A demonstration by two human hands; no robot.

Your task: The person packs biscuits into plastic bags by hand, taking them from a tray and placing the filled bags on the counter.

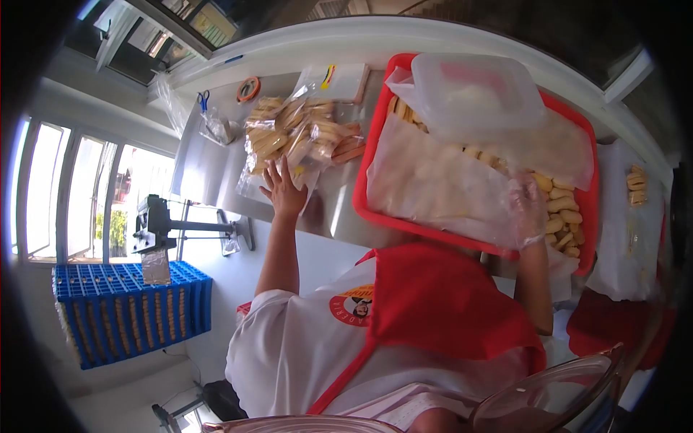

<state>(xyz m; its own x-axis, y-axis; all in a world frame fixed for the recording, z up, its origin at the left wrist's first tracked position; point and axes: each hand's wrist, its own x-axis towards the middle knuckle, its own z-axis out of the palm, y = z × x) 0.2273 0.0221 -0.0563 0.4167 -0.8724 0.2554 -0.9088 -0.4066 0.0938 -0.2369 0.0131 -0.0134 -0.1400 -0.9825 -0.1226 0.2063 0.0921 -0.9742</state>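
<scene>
My bare left hand (286, 190) is stretched out with its fingers spread. Its fingertips are at the lower edge of several clear plastic bags (289, 130) filled with pale, finger-shaped baked pieces. On the right, my right hand (528, 209) wears a clear plastic glove and reaches into a red tray (364, 173). Its fingers curl down at the edge of a white paper sheet (433, 177); what they hold, if anything, is hidden. Small pale rolls (567, 216) show beside this hand, and more lie partly under the paper.
A translucent plastic container (476, 90) rests over the tray's far side. Scissors (203, 99), a tape roll (248, 89) and a pack of flat bags (346, 81) lie at the back left. A black-handled device (191, 225) stands left of my arm, above blue crates (130, 310).
</scene>
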